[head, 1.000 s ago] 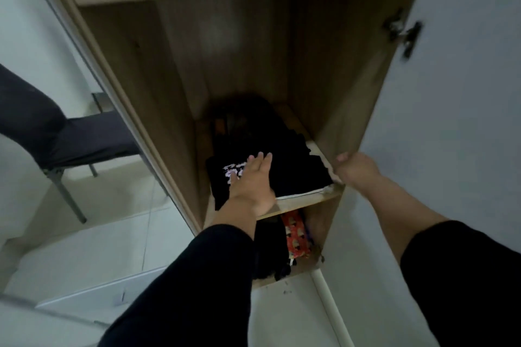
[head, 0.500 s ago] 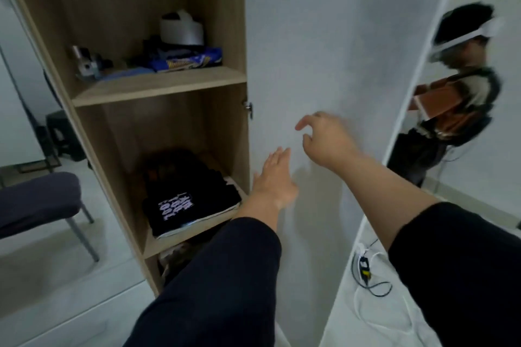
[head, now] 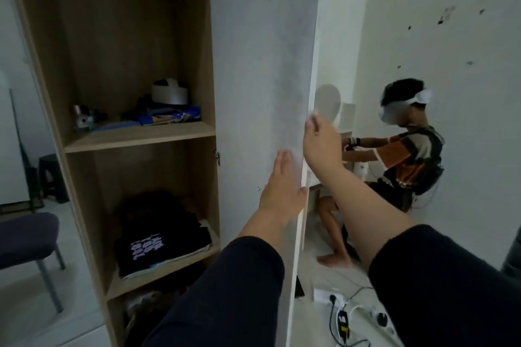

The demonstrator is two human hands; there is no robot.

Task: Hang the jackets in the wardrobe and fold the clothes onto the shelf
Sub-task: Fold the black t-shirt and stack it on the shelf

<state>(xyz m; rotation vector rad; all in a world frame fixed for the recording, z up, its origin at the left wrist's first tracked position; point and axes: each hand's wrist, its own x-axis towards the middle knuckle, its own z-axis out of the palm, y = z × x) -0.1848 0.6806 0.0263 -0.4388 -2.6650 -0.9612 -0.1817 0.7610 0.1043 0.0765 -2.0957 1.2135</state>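
Two hands were at the white wardrobe door (head: 262, 70), none on the clothes. The left hand (head: 279, 186) lay flat against the door's face, fingers straight and together, pointing up. The right hand (head: 320, 144) was at the door's right edge, thumb and fingers curled over that edge, gripping it. The folded black clothes (head: 160, 236) sat well apart from both hands, low and to the left, on the lower shelf (head: 169, 267) of the open wardrobe (head: 84, 177). The stack's long axis ran from the near shelf edge back into the compartment; the top piece lay flat, its pale printed lettering facing up toward the near left corner. More dark cloth filled the compartment below, too dim to sort. Half a second before, both hands hung clear of the door in the air; now both touched it, and the view had swung right, showing more of the room past the door. The upper shelf (head: 135, 135) held a white band-like item (head: 169, 94), a blue packet (head: 172, 118) and a small device (head: 83, 118). A dark chair (head: 25, 239) stood at the left. At the far right a seated person (head: 406, 155) wore a white headset; cables and a power strip (head: 352, 310) lay on the floor.
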